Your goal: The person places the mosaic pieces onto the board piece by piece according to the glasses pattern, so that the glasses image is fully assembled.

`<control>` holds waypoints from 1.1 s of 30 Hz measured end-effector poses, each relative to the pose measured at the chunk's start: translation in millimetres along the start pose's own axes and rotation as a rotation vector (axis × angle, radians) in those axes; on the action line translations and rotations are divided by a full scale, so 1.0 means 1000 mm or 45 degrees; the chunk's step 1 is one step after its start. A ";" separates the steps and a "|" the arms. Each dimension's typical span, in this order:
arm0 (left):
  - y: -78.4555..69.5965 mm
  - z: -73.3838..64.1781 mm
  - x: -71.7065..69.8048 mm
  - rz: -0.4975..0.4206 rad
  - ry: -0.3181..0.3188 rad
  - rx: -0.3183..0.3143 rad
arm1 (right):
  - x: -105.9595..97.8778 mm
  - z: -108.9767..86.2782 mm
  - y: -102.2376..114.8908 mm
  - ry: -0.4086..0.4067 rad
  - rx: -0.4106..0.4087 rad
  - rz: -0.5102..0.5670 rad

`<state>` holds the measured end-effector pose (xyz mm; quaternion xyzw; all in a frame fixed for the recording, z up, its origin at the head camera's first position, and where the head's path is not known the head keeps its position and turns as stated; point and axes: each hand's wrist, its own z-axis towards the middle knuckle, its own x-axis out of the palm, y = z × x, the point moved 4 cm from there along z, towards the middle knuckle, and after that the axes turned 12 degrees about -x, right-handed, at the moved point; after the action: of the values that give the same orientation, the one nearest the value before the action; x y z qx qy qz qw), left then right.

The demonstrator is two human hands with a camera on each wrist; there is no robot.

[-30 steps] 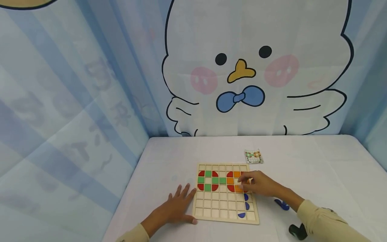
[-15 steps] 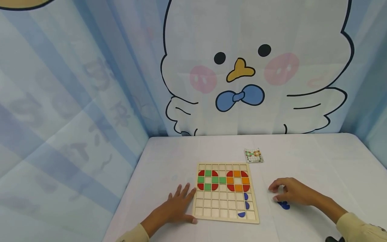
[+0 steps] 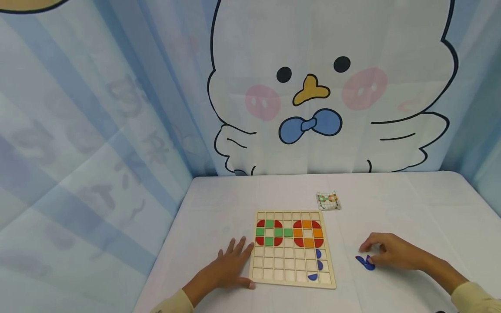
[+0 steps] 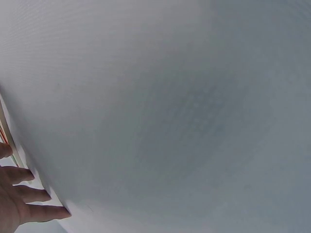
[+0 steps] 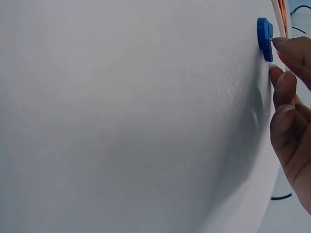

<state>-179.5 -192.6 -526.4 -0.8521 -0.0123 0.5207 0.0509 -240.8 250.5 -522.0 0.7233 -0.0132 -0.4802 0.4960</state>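
A square wooden grid board lies in the middle of the table, with red, green and orange tiles in its upper rows. Down its lower right are blue half-round tiles. My left hand rests spread beside the board's left edge, its thumb at the lower left corner; the left wrist view shows its fingers. My right hand is over a small heap of blue tiles to the right. In the right wrist view its thumb touches the blue tiles, with the other fingers bent and apart from it.
A small card printed with a coloured grid pattern lies behind the board's top right corner. The white table meets a curtain with a cartoon animal at its far edge. A dark object shows at the bottom edge, lower right.
My right hand has left the orange and red tiles on the board, where an orange tile now shows at the right, and has moved right to the blue tiles. My left hand has stayed put.
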 end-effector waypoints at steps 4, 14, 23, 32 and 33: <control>0.000 0.001 0.001 0.012 -0.006 -0.008 | 0.000 -0.004 -0.001 0.011 -0.064 0.076; 0.000 0.000 0.000 -0.001 -0.009 -0.001 | -0.001 -0.008 -0.001 0.026 -0.090 0.116; -0.001 0.001 0.000 0.001 -0.014 0.006 | 0.002 -0.013 -0.003 0.023 -0.110 0.104; 0.000 0.001 0.001 0.003 -0.012 0.008 | 0.003 -0.020 -0.010 0.022 -0.254 0.127; 0.000 0.000 0.001 0.002 -0.012 0.010 | 0.003 -0.021 -0.010 0.016 -0.266 0.130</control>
<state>-179.3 -192.4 -527.7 -0.8495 -0.0100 0.5248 0.0538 -229.0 268.6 -530.2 0.6689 0.0031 -0.4484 0.5928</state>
